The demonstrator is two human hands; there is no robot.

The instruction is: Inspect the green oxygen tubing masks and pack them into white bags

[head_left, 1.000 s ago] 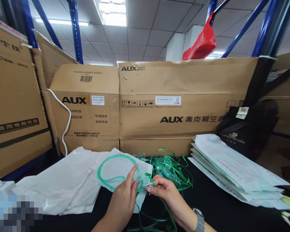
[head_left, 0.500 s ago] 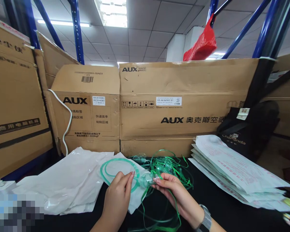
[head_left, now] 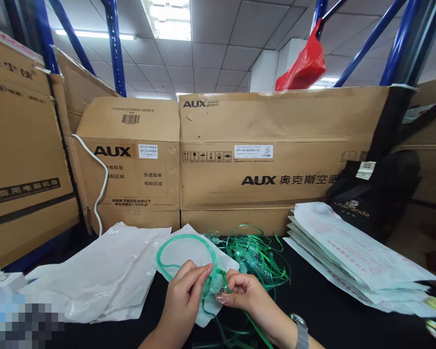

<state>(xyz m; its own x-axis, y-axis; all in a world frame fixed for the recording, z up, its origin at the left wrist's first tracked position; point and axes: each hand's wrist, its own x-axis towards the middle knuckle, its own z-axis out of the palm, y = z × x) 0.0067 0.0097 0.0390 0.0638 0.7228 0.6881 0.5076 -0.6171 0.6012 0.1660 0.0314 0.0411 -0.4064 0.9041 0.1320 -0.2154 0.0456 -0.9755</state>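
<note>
My left hand [head_left: 189,295] is closed at the lower middle, pinching the coiled green tubing [head_left: 161,257] near its right side. My right hand [head_left: 241,293], with a watch on the wrist, has its fingers closed on a green strap [head_left: 223,276] beside a clear green mask [head_left: 212,286]. The mask lies between the two hands, partly covered by fingers. Under the coil and mask is a white sheet or pouch [head_left: 189,235]. Just behind my right hand sits a tangled pile of green tubes and clear masks [head_left: 254,254]. Green straps trail down toward the front edge.
White plastic bags [head_left: 105,266] lie at the left, near a white plug [head_left: 5,281]. A stack of printed white pouches [head_left: 349,247] stands at the right, before a black bag [head_left: 356,198]. Cardboard boxes [head_left: 257,126] line the back of the black surface [head_left: 294,320].
My right hand has moved slightly down and left and now grips the strap. The mask has come down and left, clear of the pile, and the coil and white sheet have shifted right.
</note>
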